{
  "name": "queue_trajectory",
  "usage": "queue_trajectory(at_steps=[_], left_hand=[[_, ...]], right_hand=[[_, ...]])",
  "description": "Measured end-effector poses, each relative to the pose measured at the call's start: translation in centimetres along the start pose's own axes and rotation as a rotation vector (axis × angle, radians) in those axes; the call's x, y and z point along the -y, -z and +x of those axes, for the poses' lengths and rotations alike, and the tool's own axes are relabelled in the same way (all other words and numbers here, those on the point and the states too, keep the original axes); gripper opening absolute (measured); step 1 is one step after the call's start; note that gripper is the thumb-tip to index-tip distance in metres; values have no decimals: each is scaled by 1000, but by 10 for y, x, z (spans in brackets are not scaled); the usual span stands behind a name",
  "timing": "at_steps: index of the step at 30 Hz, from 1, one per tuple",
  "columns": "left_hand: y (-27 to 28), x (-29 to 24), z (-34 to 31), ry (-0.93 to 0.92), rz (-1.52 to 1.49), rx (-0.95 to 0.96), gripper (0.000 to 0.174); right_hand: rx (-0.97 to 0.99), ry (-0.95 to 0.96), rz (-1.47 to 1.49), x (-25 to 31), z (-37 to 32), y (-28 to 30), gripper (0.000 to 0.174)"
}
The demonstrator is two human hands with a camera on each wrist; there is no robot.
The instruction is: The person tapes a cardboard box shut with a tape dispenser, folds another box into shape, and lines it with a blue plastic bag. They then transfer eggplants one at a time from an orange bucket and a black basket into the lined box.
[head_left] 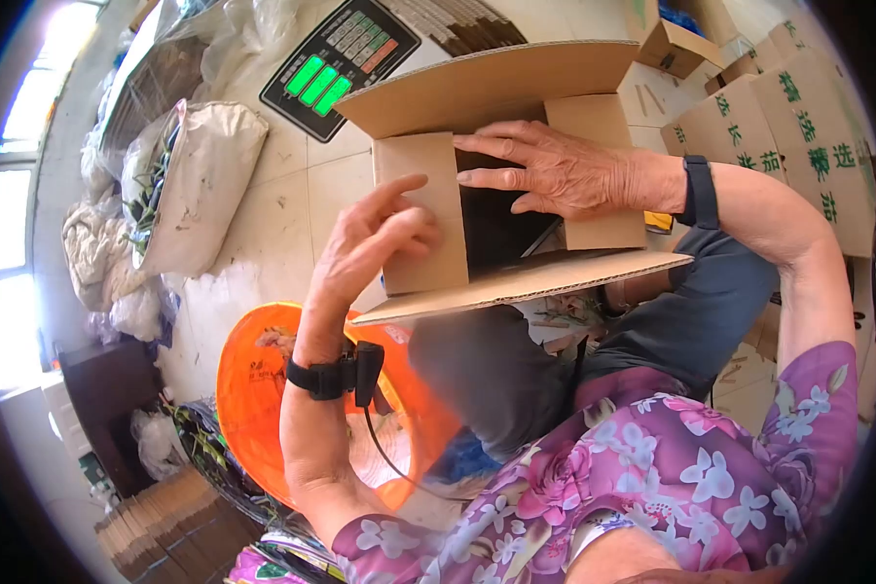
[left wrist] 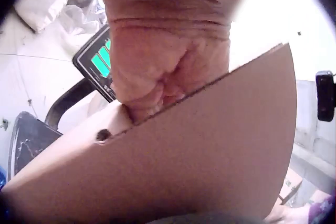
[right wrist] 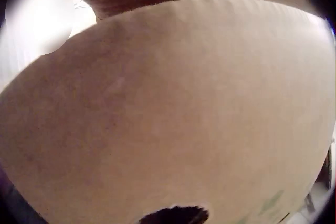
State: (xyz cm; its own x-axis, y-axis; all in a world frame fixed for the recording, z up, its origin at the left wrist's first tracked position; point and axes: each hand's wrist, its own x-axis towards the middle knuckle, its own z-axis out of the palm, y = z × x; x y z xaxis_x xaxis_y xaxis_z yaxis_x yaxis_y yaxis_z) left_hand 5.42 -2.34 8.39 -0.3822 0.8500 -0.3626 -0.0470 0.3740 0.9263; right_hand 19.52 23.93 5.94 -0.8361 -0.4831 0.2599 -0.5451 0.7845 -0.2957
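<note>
A cardboard box (head_left: 496,90) stands before me in the head view, its two long flaps spread outward and its short end flaps folded over the dark opening. My left hand (head_left: 372,239) is at the left end flap (head_left: 426,265), fingers loosely bent and partly blurred. My right hand (head_left: 566,171) lies over the right end flap (head_left: 605,232), with fingers stretched across the opening to the left flap's edge. In the left wrist view, a cardboard flap (left wrist: 205,145) hides those fingertips. Cardboard (right wrist: 178,92) fills most of the right wrist view, hiding the right fingers.
A scale with a lit green display (head_left: 319,88) stands beyond the box. An orange basket (head_left: 253,389) is near my left forearm. Printed cartons (head_left: 808,136) stack at the right, flattened cardboard (head_left: 180,526) lies lower left, and a white sack (head_left: 209,185) leans at left.
</note>
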Motion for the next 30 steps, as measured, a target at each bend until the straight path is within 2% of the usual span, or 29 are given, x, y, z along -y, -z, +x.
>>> queue_trajectory(at_steps=[1,2,3,5,6,7,9,10,11,14,15,16,17,19,21,22,23,24,25,26,27,28,29,30], left_hand=[[2,12,-8,-107,-205,-15,55],[1,21,-14,-139,-412,15,76],[-1,29,-17,-140,-407,25,76],[-11,42,-29,-476,-663,89,95],[-18,41,-39,-521,-696,44,108],[-21,43,-49,-515,-697,45,108],[-29,42,-63,-555,-414,-115,113],[-34,38,-66,-481,-227,-183,112],[-39,33,-63,-478,-225,-183,112],[-55,15,-44,-324,-246,-506,99],[-53,17,-40,-324,-241,-512,99],[-50,23,-35,-343,-61,-568,97],[-49,25,-32,-360,118,-621,96],[-52,15,-25,-416,267,-635,94],[-42,59,3,-330,46,-726,95],[-42,58,2,-336,45,-734,95],[-42,56,3,-258,80,-713,95],[-43,54,6,-179,116,-685,96],[-42,55,6,-182,113,-686,96],[-37,57,10,-107,171,-650,96],[-35,58,10,-23,228,-611,96],[-39,59,7,-16,223,-613,96],[-41,57,5,-111,75,-568,96],[-41,52,5,-214,-69,-521,96]], right_hand=[[0,6,15,2,2,-3,57],[115,16,29,4,2,-5,60],[232,25,31,3,1,-4,62],[250,-9,-28,6,-1,-7,65],[249,-12,-29,6,1,-8,65],[246,-15,-27,7,2,-10,66],[232,-10,-30,7,2,-12,66],[222,-1,-36,7,0,-11,66],[220,-1,-33,7,0,-10,66],[211,-1,34,5,3,-7,65],[125,46,56,2,1,-5,60],[38,95,71,-2,1,0,56],[36,103,65,-7,0,6,56],[-293,51,-134,-14,-2,26,45],[-466,98,-353,-21,3,59,38],[-505,37,-421,-12,8,79,37],[-506,38,-427,-16,6,81,37],[-311,-224,-361,-21,3,83,37],[-110,-471,-286,-21,2,86,38],[-110,-459,-294,-20,3,86,38],[21,-475,-236,-7,8,84,44],[155,-496,-171,11,8,81,50],[282,-516,-112,24,7,79,56],[167,-373,-250,27,-6,54,63]])
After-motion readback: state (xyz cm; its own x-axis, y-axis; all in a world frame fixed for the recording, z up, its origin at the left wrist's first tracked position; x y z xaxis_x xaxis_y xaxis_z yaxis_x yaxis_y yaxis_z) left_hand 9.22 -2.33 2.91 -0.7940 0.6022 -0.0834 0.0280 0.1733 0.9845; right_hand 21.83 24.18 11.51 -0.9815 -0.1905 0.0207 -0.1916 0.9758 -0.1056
